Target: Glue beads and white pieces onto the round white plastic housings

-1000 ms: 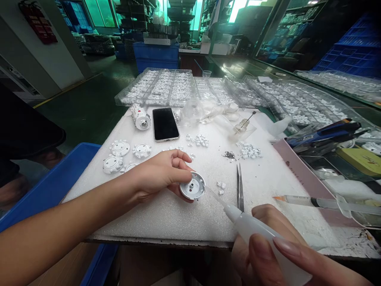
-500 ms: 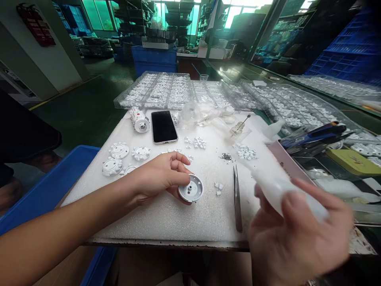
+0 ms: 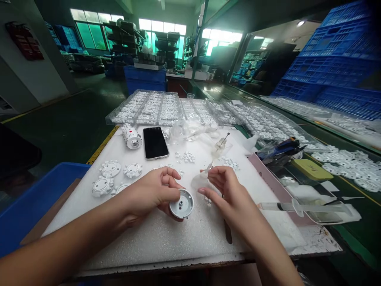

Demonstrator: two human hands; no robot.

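My left hand pinches a round white plastic housing by its edge, its hollow side with a central post facing me. Just right of it, my right hand has its fingers and thumb on a translucent white squeeze bottle, whose narrow tip points up and away. Beneath my right hand lie metal tweezers, mostly hidden. Small white parts are scattered on the white foam sheet beyond my hands. Several knobbed white discs lie left of my left forearm.
A phone and a white cylindrical assembly lie at the back left. Clear trays of white parts stand behind. At right, a pink-sided box holds tools, with a syringe across it. A blue bin stands left.
My right hand has swung in from the right with the squeeze bottle and is now beside the housing. My left hand keeps its hold. The view has tilted up, showing more room.
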